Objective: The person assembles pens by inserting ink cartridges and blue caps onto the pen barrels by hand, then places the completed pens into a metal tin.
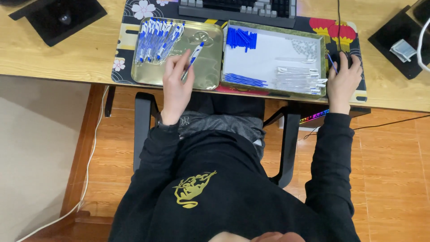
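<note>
Pens fill the gold metal tray point(210, 71) at upper centre of the frame, where I watch the left hand point(176, 87) hold a blue-and-white ballpoint pen point(194, 57), fingers pinched round its barrel, tip angled toward the heap of finished pens point(157, 39) at the tray's left end. To its right, a white-lined box point(268, 49) carries blue caps point(242, 38), blue refills point(244, 80) and clear barrels point(300, 76). The right hand point(342, 80), at the box's right edge on the patterned desk mat point(125, 45), grasps a thin blue refill point(332, 62) between fingertips. I judge the step to be setting down an assembled pen; the next move calls for a clear barrel to meet that refill. A keyboard point(237, 9) sits above on the wooden tabletop point(67, 58).
</note>
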